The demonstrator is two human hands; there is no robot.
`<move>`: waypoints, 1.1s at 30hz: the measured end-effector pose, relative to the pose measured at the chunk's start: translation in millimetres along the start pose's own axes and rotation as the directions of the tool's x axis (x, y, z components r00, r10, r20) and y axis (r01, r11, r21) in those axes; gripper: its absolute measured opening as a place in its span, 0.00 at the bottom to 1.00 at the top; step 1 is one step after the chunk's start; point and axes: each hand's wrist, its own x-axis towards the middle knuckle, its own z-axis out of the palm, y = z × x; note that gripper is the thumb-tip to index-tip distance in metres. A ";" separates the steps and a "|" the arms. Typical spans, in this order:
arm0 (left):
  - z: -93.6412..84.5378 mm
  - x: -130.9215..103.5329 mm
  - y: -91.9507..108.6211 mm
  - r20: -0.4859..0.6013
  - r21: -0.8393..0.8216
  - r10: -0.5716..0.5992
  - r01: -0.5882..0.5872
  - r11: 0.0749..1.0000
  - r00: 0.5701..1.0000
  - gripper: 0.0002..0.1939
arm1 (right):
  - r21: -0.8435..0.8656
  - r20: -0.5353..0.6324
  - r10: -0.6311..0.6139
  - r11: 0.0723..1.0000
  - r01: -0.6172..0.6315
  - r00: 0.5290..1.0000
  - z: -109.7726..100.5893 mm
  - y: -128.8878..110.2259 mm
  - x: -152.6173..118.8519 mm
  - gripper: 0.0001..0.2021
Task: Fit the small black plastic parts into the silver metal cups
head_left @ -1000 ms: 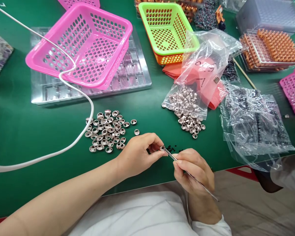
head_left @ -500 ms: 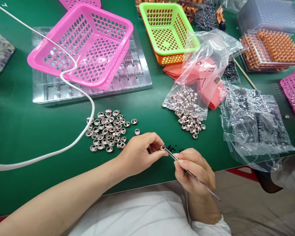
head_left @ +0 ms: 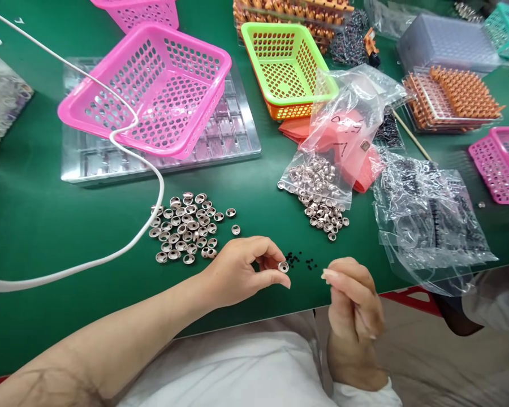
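My left hand [head_left: 244, 271] pinches a small silvery metal cup [head_left: 283, 267] with a hole in it, between thumb and forefinger. To its right my right hand [head_left: 354, 297] is raised and apart from the cup, fingers curled and thumb pressed in. The tweezers are mostly hidden in it; only a small glint shows by the curled fingers. Tiny black pieces [head_left: 294, 258] lie scattered on the green table between the hands. Left of my left hand spreads a group of similar metal cups [head_left: 186, 226]. More metal cups [head_left: 324, 215] spill from a clear plastic bag [head_left: 348, 130].
A pink basket [head_left: 173, 150] rests on a metal tray [head_left: 246, 135], with a white cable [head_left: 152, 169] crossing it. A green basket [head_left: 288, 99] stands at the back. At right are plastic bags of dark parts [head_left: 432, 220], orange part trays [head_left: 466, 96] and another pink basket [head_left: 498, 164].
My right hand has drawn away to the right from the metal cup and turned; the tweezers no longer reach the cup. My left hand keeps the cup, now tilted to show its hole.
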 end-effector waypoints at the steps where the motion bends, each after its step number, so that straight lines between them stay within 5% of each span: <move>1: 0.0 -0.4 0.0 0.008 -0.001 0.020 -0.020 1.000 1.000 0.12 | 0.009 0.041 -0.014 1.000 0.013 0.999 -0.8 1.2 0.7 0.17; 7: -0.7 -1.5 0.6 0.067 -0.028 0.092 -0.090 0.996 0.994 0.13 | 0.091 0.276 -0.228 0.973 0.211 0.934 -1.1 13.6 9.9 0.15; 14: 0.4 -2.2 -1.4 0.142 -0.038 0.130 -0.126 0.991 0.981 0.13 | 0.085 0.360 -0.384 0.921 0.380 0.850 -4.0 19.6 14.9 0.11; 33: 3.6 -6.1 -0.5 0.193 0.052 0.323 -0.338 0.940 0.927 0.12 | 0.163 0.492 -0.457 0.885 0.437 0.741 -12.2 10.6 23.9 0.11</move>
